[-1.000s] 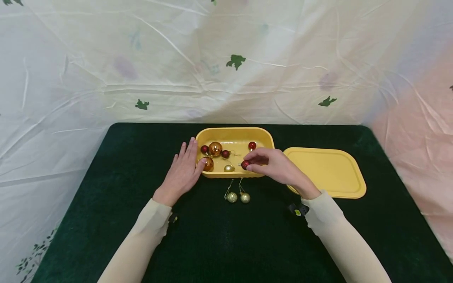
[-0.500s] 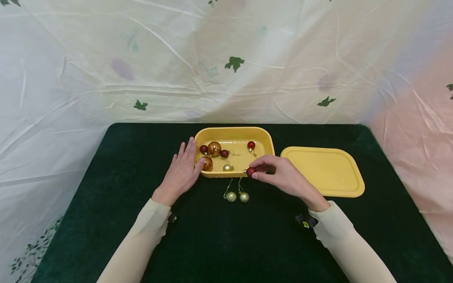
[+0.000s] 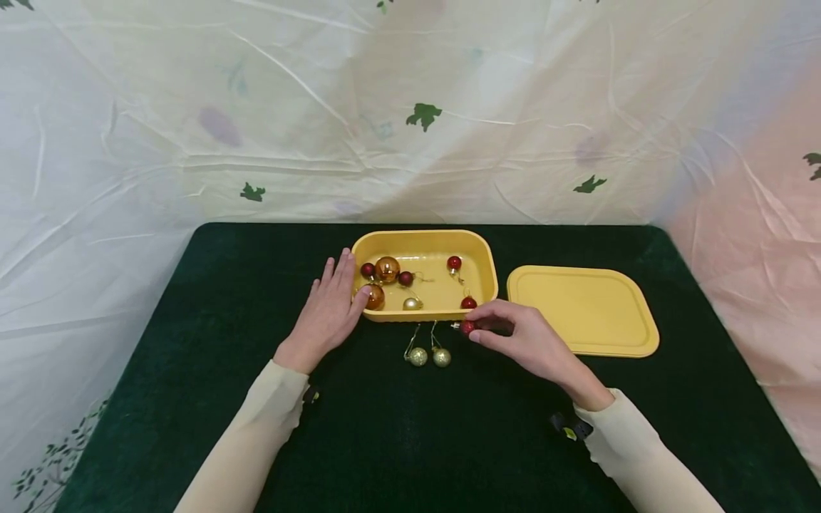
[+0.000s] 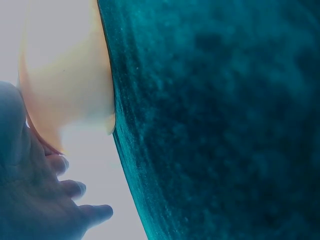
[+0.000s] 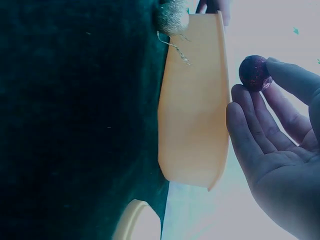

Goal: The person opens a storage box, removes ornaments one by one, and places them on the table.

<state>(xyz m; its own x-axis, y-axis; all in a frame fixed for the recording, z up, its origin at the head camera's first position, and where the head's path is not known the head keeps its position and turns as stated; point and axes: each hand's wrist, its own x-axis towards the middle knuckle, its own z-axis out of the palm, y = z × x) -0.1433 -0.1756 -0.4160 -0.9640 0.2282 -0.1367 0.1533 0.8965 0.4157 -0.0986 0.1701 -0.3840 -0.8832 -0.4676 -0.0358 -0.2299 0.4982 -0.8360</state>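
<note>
Thumb and fingertips of my right hand (image 3: 529,342) pinch a glittery red Christmas ball (image 3: 467,328), held just over the near rim of a yellow box (image 3: 430,315). In the right wrist view the same Christmas ball (image 5: 254,74) shows dark, at the fingertips. My left hand (image 3: 323,306) rests along the box's left end, fingers straight, thumb over the rim. Inside lie two orange balls (image 3: 388,269), a gold ball (image 3: 412,304) and several red ones, among them a shiny red ball (image 3: 454,263) on the right. The left wrist view shows the box wall (image 4: 70,75) beside my fingers.
Two gold glitter balls (image 3: 441,358) with string loops lie on the dark green cloth (image 3: 410,442) in front of the box. A yellow lid (image 3: 584,313) lies flat to the right. A pale patterned curtain (image 3: 410,171) hangs behind the table.
My right hand has moved right and toward me with the red Christmas ball, from inside the box to its near rim. Another red ball has come into view at the near right corner.
</note>
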